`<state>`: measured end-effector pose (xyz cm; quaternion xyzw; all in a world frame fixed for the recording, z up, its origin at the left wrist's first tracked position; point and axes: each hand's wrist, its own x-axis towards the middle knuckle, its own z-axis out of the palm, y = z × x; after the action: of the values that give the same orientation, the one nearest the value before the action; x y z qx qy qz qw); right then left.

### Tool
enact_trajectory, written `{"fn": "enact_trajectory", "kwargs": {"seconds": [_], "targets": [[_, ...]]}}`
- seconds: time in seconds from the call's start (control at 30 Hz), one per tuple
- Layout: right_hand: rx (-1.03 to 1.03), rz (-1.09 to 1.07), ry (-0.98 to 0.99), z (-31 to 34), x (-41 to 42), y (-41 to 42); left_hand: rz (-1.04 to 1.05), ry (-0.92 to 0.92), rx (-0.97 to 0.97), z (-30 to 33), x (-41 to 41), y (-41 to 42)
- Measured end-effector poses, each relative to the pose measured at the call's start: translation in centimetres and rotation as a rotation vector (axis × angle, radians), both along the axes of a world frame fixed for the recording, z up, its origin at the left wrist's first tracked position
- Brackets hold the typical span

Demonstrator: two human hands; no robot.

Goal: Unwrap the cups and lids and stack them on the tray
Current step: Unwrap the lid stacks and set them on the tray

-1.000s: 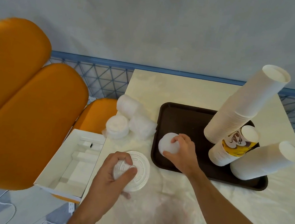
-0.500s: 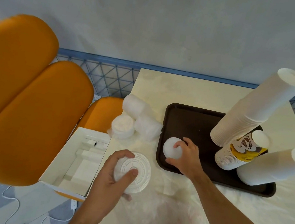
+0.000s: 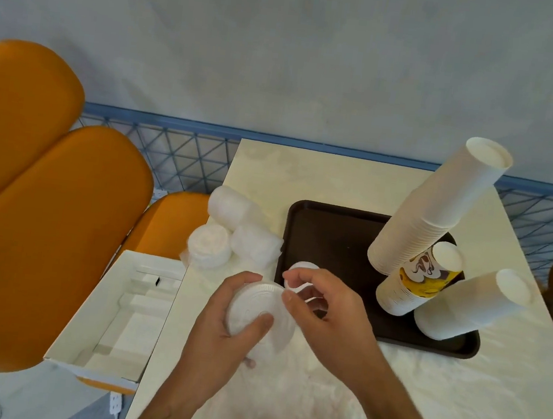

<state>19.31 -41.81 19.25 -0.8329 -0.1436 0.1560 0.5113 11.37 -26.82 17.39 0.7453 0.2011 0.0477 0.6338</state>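
Left hand point(image 3: 220, 327) grips the lid stack point(image 3: 257, 307) at frame centre, fingers curled round it, just left of the tray point(image 3: 330, 236). Right hand point(image 3: 321, 314) pinches a single lid point(image 3: 302, 286) at the stack's right edge. Cup stacks point(image 3: 433, 210) stand on the tray's right side. Wrapped lid sleeves point(image 3: 230, 235) lie on the desk point(image 3: 340, 178), left of the tray.

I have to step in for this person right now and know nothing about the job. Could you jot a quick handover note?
Left hand: grips a stack of white lids above the table's near edge.
Right hand: fingers pinch at the top of that stack; what they hold is unclear.
On the brown tray: three cup stacks and one small lid pile.
Left to do: three wrapped lid bundles lie beside the tray; a loose plastic wrapper lies near you.
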Motion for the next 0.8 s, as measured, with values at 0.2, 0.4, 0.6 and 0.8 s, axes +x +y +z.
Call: {"fn": "enact_trajectory", "kwargs": {"seconds": [0.2,0.4,0.6,0.8], "targets": [[-0.104,-0.034,0.004,0.9,-0.6,-1.6,-0.043,-0.049,0.043,0.6,0.8,-1.4],[-0.102,-0.092,0.027,1.4,-0.7,-2.8,-0.051,-0.047,0.094,0.7,1.3,-2.6],[-0.094,-0.135,0.035,1.1,-1.0,-3.4,-0.054,-0.062,0.118,0.5,1.5,-3.2],[-0.083,-0.182,0.048,1.2,-0.9,-3.7,-0.072,-0.047,0.139,0.3,1.6,-3.5]]}}
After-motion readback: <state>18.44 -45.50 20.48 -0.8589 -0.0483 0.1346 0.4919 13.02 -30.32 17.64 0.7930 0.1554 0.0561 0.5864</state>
